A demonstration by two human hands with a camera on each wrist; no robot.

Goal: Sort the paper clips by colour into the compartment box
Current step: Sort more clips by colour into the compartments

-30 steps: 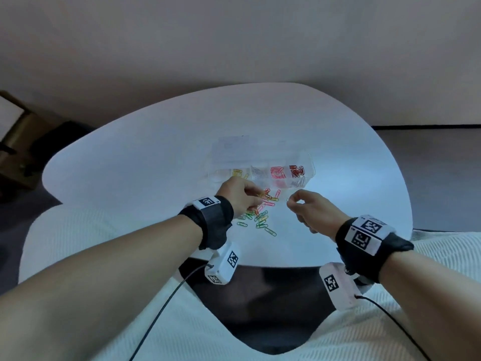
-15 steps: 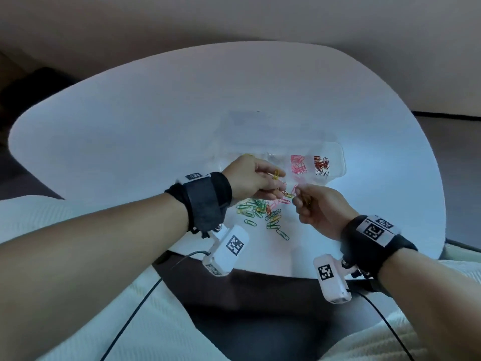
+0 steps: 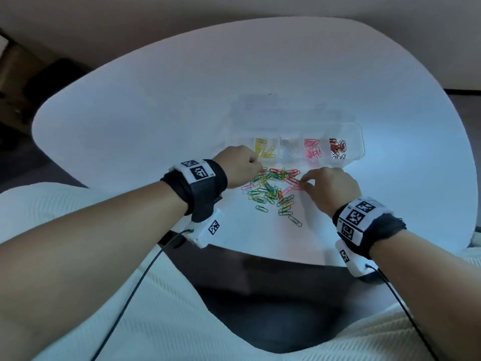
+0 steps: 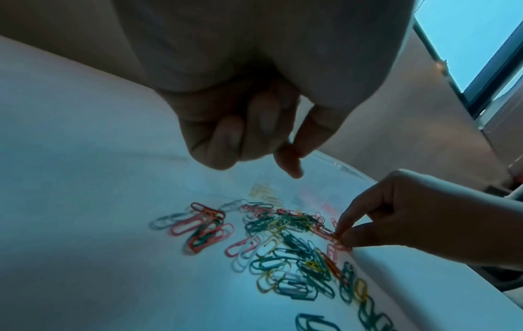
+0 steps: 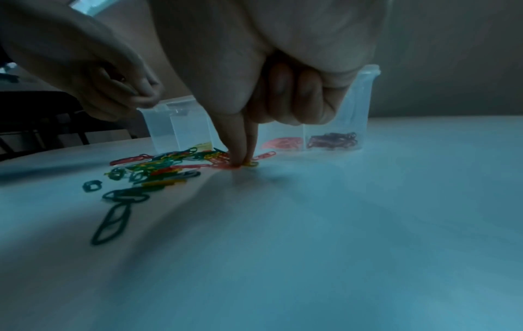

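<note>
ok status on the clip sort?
Right hand pinching pink clip at pile. Left hand curled, empty. Compartment box partly filled. Nothing blocking.

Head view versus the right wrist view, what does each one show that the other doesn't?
Only the head view shows the compartment box from above, with yellow clips and pale clips in it, plus both wrist bands. Only the right wrist view shows the right hand fingertips pressed down on a pink clip. Both show the loose pile, the left hand, and pink clips and dark red clips sorted.
</note>
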